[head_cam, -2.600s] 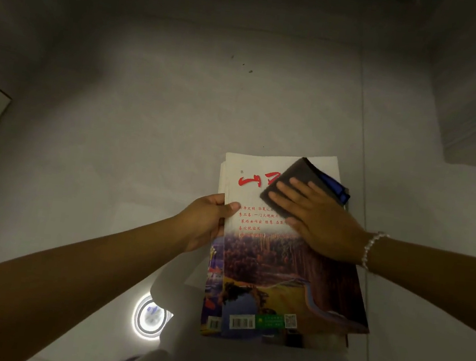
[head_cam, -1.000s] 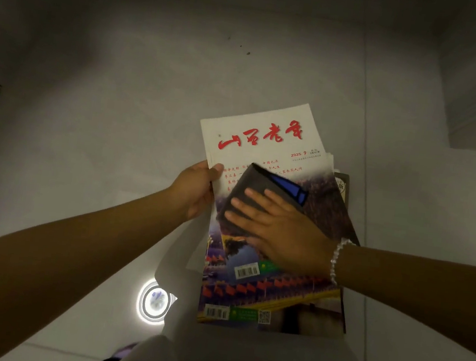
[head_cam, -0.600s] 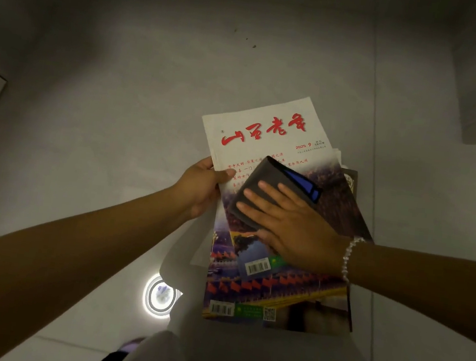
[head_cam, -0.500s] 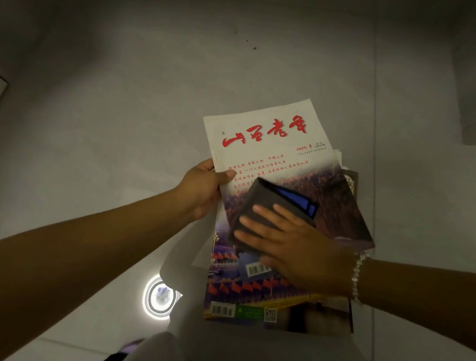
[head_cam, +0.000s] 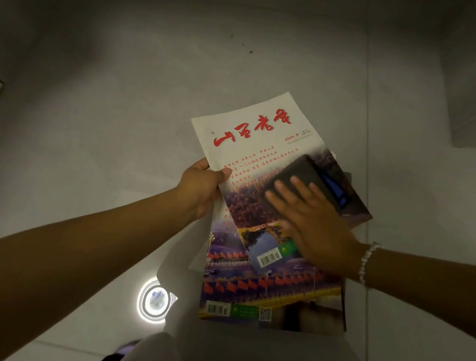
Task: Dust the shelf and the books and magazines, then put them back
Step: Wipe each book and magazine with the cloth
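Since earlier, my flat right hand point(head_cam: 318, 234) slid the cloth point(head_cam: 298, 184) up the magazine point(head_cam: 253, 140); left hand point(head_cam: 200, 188) fingers pinching its edge could slip.

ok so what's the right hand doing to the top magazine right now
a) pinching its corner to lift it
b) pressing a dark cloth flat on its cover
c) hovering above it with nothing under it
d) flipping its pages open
b: the right hand lies with straight fingers on the dark cloth, flat on the top magazine, whose left edge the left hand grips.
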